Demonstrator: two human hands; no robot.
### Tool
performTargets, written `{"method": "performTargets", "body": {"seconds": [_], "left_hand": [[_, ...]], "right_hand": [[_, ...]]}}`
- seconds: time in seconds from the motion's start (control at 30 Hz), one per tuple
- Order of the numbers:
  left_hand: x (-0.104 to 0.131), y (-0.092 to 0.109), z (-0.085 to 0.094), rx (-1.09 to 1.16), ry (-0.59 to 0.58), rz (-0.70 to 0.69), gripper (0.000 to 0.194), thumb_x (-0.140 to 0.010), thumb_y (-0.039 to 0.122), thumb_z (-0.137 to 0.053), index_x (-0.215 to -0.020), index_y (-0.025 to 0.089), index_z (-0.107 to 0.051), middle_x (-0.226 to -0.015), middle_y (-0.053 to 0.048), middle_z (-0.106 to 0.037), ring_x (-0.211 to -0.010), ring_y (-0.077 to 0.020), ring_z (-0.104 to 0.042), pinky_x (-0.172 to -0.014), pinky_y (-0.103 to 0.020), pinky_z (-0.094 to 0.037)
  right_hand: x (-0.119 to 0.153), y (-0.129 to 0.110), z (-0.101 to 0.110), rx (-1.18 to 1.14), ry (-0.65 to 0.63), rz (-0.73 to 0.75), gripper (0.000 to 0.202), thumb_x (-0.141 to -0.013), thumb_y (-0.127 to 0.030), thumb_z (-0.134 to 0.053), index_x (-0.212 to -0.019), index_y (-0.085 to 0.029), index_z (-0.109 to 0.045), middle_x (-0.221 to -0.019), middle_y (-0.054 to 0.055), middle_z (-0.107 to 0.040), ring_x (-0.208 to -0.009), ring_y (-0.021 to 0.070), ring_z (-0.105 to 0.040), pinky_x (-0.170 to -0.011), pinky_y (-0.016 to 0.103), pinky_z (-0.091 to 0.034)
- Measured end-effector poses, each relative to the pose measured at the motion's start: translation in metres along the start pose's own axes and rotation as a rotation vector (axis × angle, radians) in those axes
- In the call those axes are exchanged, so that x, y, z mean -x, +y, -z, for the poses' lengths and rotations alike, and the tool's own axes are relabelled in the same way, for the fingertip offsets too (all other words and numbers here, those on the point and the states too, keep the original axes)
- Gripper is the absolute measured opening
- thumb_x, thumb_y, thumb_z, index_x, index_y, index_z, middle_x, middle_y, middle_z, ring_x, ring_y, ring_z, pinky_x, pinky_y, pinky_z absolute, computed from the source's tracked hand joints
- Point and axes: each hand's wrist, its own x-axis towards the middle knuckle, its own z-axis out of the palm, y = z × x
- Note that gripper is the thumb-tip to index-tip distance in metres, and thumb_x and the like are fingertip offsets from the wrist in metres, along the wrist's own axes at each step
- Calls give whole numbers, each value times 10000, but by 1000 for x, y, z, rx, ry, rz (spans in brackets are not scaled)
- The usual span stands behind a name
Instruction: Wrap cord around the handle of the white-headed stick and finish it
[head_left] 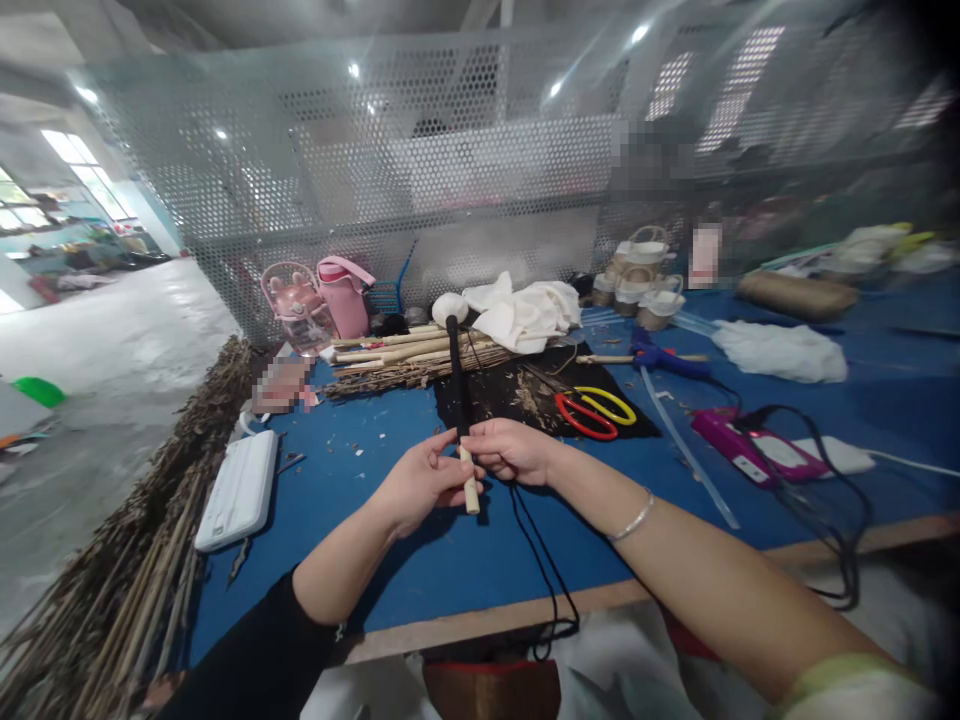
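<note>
My left hand is closed around the lower part of a wooden stick, its pale bare end pointing toward me. Black wrapping covers the stick from my fingers up to a white rounded head at the far end. On the other side, my right hand pinches black cord where the wrapping stops, its fingertips against the stick. Loose black cord trails from below this hand over the table's front edge. Beyond the hands, scissors with red and yellow handles lie on a black cloth.
On the blue table lie a white power bank, a bundle of sticks, a white cloth, a blue glue gun and a purple device with cables. Dried stalks line the left edge. A perforated screen stands behind.
</note>
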Motion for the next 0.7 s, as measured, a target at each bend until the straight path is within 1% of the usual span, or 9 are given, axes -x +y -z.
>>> {"method": "performTargets", "body": {"seconds": [0.1,0.17,0.27,0.37,0.43,0.5,0.57,0.63,0.7], "left_hand": [[2,3,-3,9,16,13,764,-768,107,-640,-1396,77,-205,-864,-135,-680,-698,-164,-665,-589,-235,-515],[3,5,-4,15,28,19,780,-773,110,-628,-1400,70,-166,-889,-146,-677,-710,-171,-668,-585,-238,-520],[2,4,-4,-40,44,22,795,-772,160,-641,-1403,85,-163,-857,-116,-673,-681,-159,-656,-566,-243,-524],[0,0,-2,-185,101,-8,779,-752,252,-680,-1378,83,-248,-660,-7,-609,-545,-109,-580,-487,-219,-496],[-2,-2,0,-246,132,-31,786,-709,257,-723,-1345,62,-304,-566,51,-535,-472,-76,-509,-449,-195,-462],[-3,-3,0,-243,142,-41,803,-666,233,-756,-1321,48,-329,-542,70,-513,-443,-58,-470,-445,-187,-444],[-3,-4,0,-210,137,-48,793,-636,241,-777,-1290,51,-370,-534,73,-513,-434,-52,-455,-454,-189,-438],[-3,-3,1,-175,101,-56,714,-617,284,-789,-1211,70,-457,-527,74,-503,-441,-53,-458,-474,-197,-445],[-2,-3,1,-153,39,-59,592,-610,324,-788,-1095,97,-538,-548,65,-506,-457,-51,-470,-496,-200,-454]], "right_hand": [[0,0,1,29,-21,-3,341,-686,-406,-699,-693,-159,-465,-408,-114,-335,-347,11,-167,-317,145,-89],[-1,0,2,38,-20,13,340,-685,-405,-698,-693,-161,-462,-409,-113,-343,-345,12,-170,-316,146,-91],[-2,2,1,47,4,29,343,-679,-402,-702,-688,-168,-451,-395,-122,-323,-339,13,-162,-312,149,-88],[-3,4,-1,71,22,39,357,-681,-415,-696,-670,-172,-436,-389,-126,-310,-332,14,-164,-306,151,-97],[-3,4,-3,91,36,45,367,-684,-433,-689,-663,-174,-429,-386,-127,-306,-326,15,-167,-302,152,-102],[-3,3,-3,96,37,35,374,-682,-444,-688,-667,-176,-427,-386,-127,-312,-321,14,-166,-300,152,-98],[-2,3,-2,77,13,13,372,-678,-438,-694,-677,-178,-428,-390,-128,-321,-319,12,-158,-300,151,-89],[-2,2,-1,47,-25,-10,357,-678,-423,-698,-693,-176,-440,-395,-127,-326,-319,11,-151,-301,148,-80],[-2,1,0,27,-45,-27,343,-680,-410,-699,-702,-171,-453,-398,-126,-329,-319,9,-151,-304,146,-78]]}}
